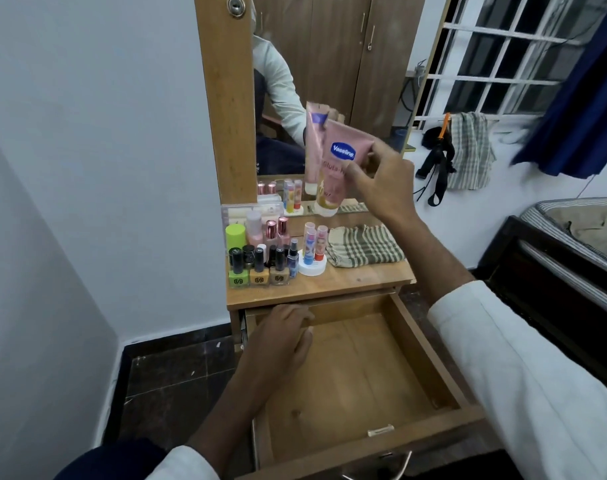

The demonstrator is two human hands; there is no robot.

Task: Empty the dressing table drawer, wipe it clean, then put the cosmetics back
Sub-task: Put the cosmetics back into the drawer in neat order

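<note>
Your left hand (281,336) rests with fingers loosely curled over the back left corner of the open wooden drawer (430,344), whose floor lies bare. Behind it on the dressing table top (360,277): nail polish bottles (258,268) and taller bottles (270,233) at the left, two lip balm sticks (314,242) standing on a white jar (312,268) beside them, then a folded checked cloth (364,245). Your right hand (385,181) grips a pink Vaseline lotion tube (340,168), cap down and tilted, raised before the mirror (329,64) above the table top.
</note>
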